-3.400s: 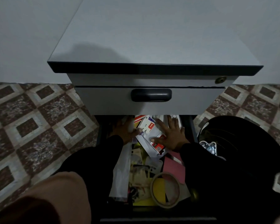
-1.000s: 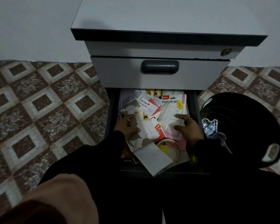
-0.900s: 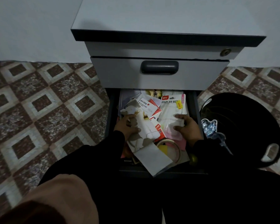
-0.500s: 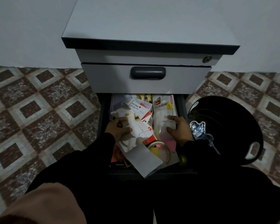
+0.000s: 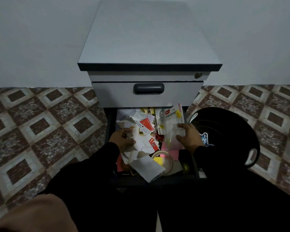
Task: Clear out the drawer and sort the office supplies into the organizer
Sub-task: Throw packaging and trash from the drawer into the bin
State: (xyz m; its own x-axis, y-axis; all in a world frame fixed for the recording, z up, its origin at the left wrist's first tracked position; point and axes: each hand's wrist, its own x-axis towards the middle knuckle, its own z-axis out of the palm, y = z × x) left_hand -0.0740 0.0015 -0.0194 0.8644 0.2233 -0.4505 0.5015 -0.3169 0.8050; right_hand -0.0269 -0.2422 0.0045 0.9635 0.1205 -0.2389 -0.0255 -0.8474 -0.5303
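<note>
both hands are in the open drawer (image 5: 110,121). the left hand (image 5: 122,139) clutches torn white paper (image 5: 141,144); just to its right, the right hand (image 5: 188,136) grips the stapler set pack (image 5: 172,119), its top tilted up.

The open drawer (image 5: 109,124) is packed with loose papers (image 5: 141,148) and packets; both hands occupy its middle. The closed upper drawer (image 5: 146,96) overhangs its rear. A black bin (image 5: 228,131) stands just beside its right wall. Patterned floor (image 5: 40,124) left lies open.
</note>
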